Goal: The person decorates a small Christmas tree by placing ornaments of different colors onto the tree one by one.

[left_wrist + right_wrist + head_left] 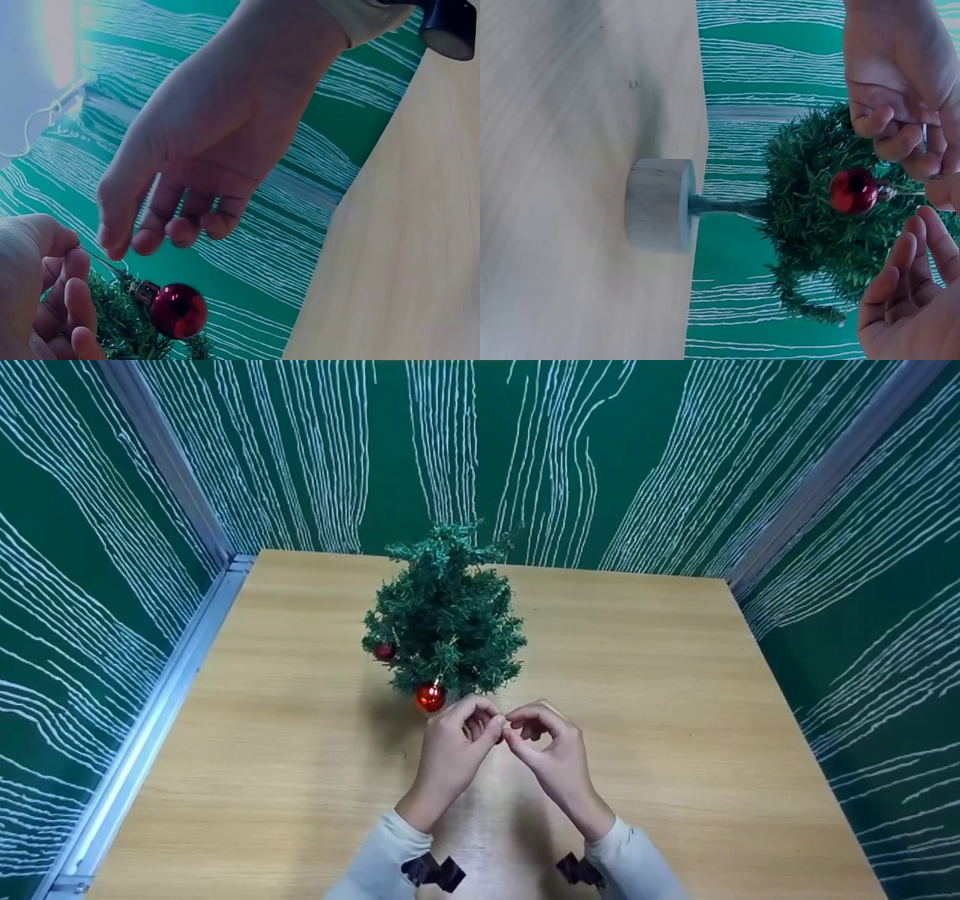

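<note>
A red bauble hangs by a thin string from the fingertips of my left hand (454, 746); in the left wrist view its shiny ball (178, 310) and cap show clearly. That left hand (49, 292) pinches the string between thumb and forefinger. Close beside it is my right hand (555, 750), its fingers bent loosely and its tips near the string. No firm hold by it shows in the right wrist view. Just beyond both hands stands a small artificial Christmas tree (450, 622). One bright red bauble (430, 697) hangs low at its front, and a darker one (384, 651) at its left.
The tree's round, pale base (658, 206) stands on a light wooden table (637, 682). Green panels with white wavy lines (442, 442) rise behind and at both sides, with metal posts (169, 465) at the corners.
</note>
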Tool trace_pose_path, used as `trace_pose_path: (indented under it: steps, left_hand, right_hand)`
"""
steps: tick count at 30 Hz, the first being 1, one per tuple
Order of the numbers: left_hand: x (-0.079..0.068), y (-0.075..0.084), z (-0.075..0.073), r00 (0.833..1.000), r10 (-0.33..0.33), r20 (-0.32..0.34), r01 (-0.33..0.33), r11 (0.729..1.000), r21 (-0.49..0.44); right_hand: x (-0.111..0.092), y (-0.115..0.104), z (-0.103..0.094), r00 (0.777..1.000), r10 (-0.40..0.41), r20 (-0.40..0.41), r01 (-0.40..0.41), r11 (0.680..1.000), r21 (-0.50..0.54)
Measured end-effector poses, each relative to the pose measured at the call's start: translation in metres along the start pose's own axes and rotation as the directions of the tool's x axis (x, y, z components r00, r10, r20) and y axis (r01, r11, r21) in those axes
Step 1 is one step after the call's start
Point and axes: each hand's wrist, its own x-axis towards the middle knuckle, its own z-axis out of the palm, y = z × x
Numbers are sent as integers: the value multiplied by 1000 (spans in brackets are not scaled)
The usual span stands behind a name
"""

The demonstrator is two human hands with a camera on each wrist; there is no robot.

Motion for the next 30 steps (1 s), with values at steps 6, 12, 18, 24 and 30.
trace_pose_path:
  steps: [6,12,18,24,30]
  left_hand:
    - [1,2,1,1000,2,-2,-2,1000,-3]
    - [1,2,1,1000,4,-3,-4,1000,-12]
    - [1,0,1,1000,4,-2,-4,1000,-12]
    - [3,0,1,1000,-15,-2,15,1000,-24]
    - [0,-4,2,999,-42,3,42,998,-35]
  right_hand:
    - [3,-3,4,998,-56,-31,55,998,-26]
    - [3,-2,4,997,-73,-16,73,997,-31]
    - [5,-2,3,998,-64,-2,64,997,-37]
    - [7,-4,3,999,-40,-11,39,999,-36]
    - [7,-4,1,999,42,17,-42,999,-21]
